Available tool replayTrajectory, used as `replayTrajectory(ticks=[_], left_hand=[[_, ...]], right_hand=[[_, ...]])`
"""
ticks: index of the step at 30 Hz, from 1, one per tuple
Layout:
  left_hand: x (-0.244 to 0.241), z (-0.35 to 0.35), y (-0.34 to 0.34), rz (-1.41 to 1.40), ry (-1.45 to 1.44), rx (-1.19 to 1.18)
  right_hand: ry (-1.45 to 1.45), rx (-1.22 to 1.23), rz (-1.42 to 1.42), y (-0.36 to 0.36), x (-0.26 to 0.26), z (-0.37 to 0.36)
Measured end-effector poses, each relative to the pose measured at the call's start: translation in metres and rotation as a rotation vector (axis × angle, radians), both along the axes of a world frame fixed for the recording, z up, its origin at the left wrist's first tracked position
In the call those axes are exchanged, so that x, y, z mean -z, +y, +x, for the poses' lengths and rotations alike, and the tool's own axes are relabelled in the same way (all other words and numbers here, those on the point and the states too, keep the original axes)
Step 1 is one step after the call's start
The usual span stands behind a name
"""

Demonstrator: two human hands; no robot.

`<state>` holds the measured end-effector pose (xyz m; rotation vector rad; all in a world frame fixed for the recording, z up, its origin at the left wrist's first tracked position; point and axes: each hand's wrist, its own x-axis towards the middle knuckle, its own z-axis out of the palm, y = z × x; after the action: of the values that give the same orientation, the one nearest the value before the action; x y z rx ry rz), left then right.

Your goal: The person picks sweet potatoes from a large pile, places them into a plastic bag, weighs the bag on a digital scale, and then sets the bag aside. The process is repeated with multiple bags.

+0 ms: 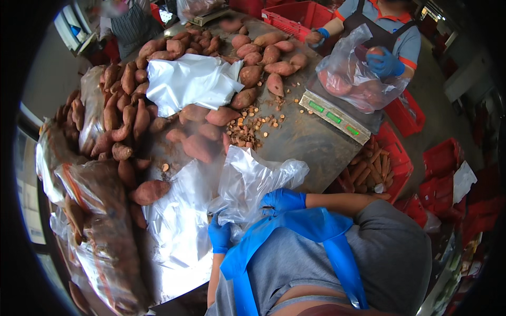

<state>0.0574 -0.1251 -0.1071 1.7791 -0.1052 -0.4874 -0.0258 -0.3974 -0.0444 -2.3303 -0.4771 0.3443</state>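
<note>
A clear plastic bag (253,177) stretches between my two blue-gloved hands, close to my blue apron. My left hand (219,235) pinches one side of its edge. My right hand (283,200) has its fingers curled around the other side. Under and left of it, flat plastic bags (178,217) lie in a shiny stack on the table. Just beyond the bag are several sweet potatoes (199,147) and a heap of trimmed sweet potato ends (245,132). I cannot tell whether the bag's mouth is spread.
Loose sweet potatoes (126,106) and full plastic sacks (106,213) crowd the left. More flat bags (189,79) lie farther back. A digital scale (336,118) bears a filled bag (352,79), handled by a co-worker (379,35). A red crate (399,158) of carrots (373,168) stands right.
</note>
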Motion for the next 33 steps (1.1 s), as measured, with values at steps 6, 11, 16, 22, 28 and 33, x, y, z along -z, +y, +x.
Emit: replayTrajectory(ticks=[6,11,16,22,28,33], left_hand=[[0.015,0.002,0.005,0.081,-0.042,-0.018],[0.006,0.002,0.001,-0.052,-0.024,0.015],[0.008,0.002,0.002,-0.034,-0.077,0.025],[0.007,0.002,0.002,0.001,-0.071,0.017],[-0.003,0.004,-0.002,0.051,-0.094,0.049],[0.014,0.003,0.009,0.080,-0.136,0.036]], right_hand=[[0.028,-0.005,0.001,0.000,-0.006,0.001],[0.128,0.090,0.087,0.000,-0.012,0.002],[0.155,0.080,0.093,-0.001,-0.012,0.005],[0.108,0.073,0.142,-0.003,0.002,0.005],[-0.087,0.049,0.101,-0.005,0.009,0.002],[-0.451,0.236,0.081,-0.022,0.000,0.014]])
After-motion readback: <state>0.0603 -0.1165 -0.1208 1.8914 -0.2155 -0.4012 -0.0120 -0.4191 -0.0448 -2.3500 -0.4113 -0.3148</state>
